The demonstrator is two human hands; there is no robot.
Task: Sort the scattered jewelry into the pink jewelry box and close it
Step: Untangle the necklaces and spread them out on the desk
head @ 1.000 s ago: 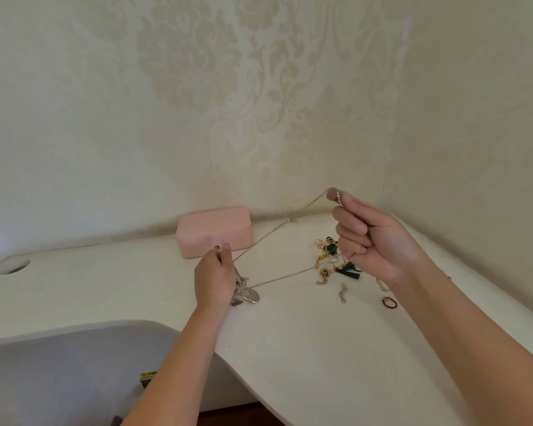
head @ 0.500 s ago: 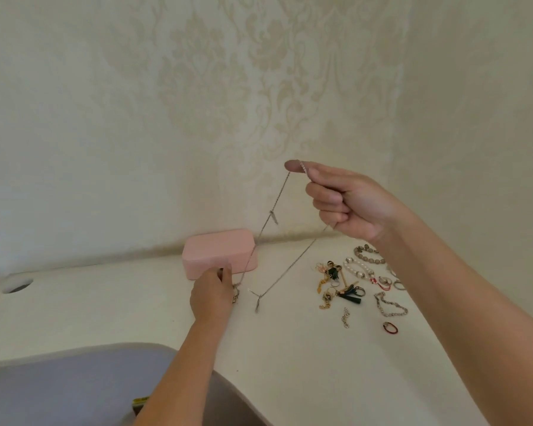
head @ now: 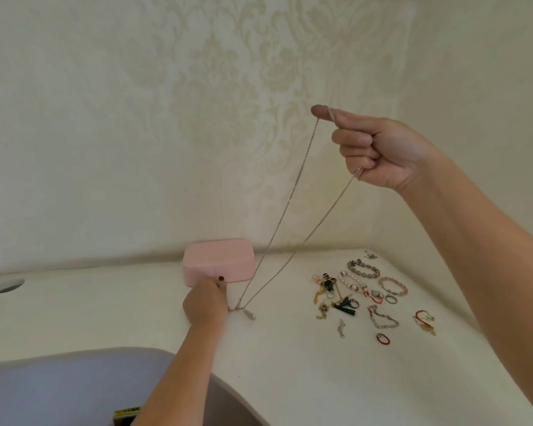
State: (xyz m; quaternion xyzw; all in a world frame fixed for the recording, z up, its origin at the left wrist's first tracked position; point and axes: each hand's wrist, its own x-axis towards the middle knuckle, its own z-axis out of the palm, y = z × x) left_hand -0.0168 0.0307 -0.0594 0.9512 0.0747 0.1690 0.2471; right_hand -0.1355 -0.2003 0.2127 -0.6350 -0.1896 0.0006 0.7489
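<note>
Desk: white top [head: 105, 318] with a curved front edge, set into the room's corner
Back wall [head: 166, 118]: behind the desk, cream wallpaper with a pale damask pattern
Side wall [head: 480, 87]: right of the desk, same wallpaper
Cable hole [head: 7, 285]: round, at the desk's far left
Grey-lilac curved surface [head: 74, 388]: below the desk's front edge
Light: soft and even, faint shadows on the desk
</note>
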